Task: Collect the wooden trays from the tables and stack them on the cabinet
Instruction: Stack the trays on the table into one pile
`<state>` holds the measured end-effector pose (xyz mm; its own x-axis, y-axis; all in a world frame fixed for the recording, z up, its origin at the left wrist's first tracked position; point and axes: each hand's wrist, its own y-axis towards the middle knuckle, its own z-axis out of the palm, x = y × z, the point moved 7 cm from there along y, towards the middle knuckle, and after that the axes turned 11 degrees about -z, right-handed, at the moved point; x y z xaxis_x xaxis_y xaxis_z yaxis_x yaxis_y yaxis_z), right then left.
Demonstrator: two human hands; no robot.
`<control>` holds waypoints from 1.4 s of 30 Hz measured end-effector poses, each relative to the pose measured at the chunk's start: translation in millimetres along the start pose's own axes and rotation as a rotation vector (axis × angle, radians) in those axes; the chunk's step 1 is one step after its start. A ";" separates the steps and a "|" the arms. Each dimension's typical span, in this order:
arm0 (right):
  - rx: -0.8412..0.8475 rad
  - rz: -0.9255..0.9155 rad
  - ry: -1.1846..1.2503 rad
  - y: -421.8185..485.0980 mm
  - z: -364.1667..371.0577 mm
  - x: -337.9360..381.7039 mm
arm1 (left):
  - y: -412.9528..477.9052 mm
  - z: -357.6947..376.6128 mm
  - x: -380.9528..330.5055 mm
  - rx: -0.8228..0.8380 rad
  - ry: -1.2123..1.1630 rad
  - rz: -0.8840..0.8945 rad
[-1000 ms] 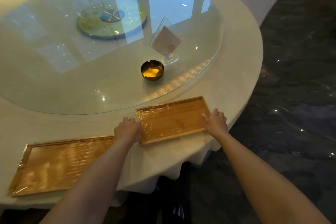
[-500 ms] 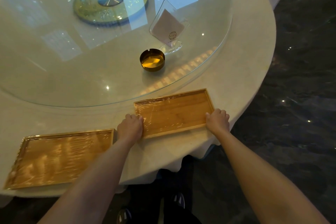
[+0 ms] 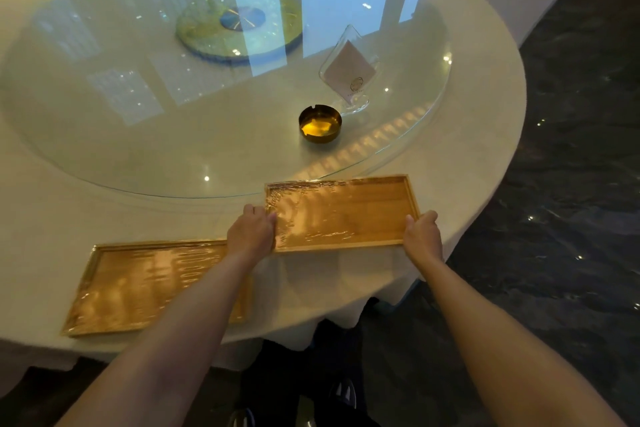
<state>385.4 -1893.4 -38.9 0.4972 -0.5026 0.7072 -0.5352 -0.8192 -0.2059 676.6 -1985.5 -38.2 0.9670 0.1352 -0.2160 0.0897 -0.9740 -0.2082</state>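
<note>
We see the left hand (image 3: pixel 251 234) clasped on the left short end of the right tray (image 3: pixel 346 215), and the right hand (image 3: pixel 423 236) clasped on its near right corner, so both grip that tray. It sits at the table's (image 3: pixel 485 156) near right edge, its far side touching the rim of the glass disc (image 3: pixel 104 135). The left tray (image 3: pixel 131 284) lies flat by the near edge, partly under the left forearm, its right end hidden. Both trays are covered in shiny film. On the glass, near its right rim, an ashtray (image 3: pixel 320 123) stands just beside a clear card stand (image 3: pixel 349 75).
</note>
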 end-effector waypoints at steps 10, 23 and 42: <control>-0.011 -0.141 -0.015 -88.7 76.5 114.7 | -3.9 -92.9 143.5 -0.087 -0.003 0.000; 0.129 -0.062 -0.098 -185.7 185.6 143.9 | -18.9 -87.4 292.2 0.021 -0.038 -0.099; 0.194 -0.048 -0.156 -191.0 205.1 132.8 | -26.2 -59.9 304.4 0.121 -0.050 -0.130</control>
<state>693.7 -1860.3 -44.3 0.6261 -0.4865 0.6094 -0.3752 -0.8731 -0.3115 982.9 -1929.7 -41.3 0.9358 0.2706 -0.2261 0.1812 -0.9191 -0.3498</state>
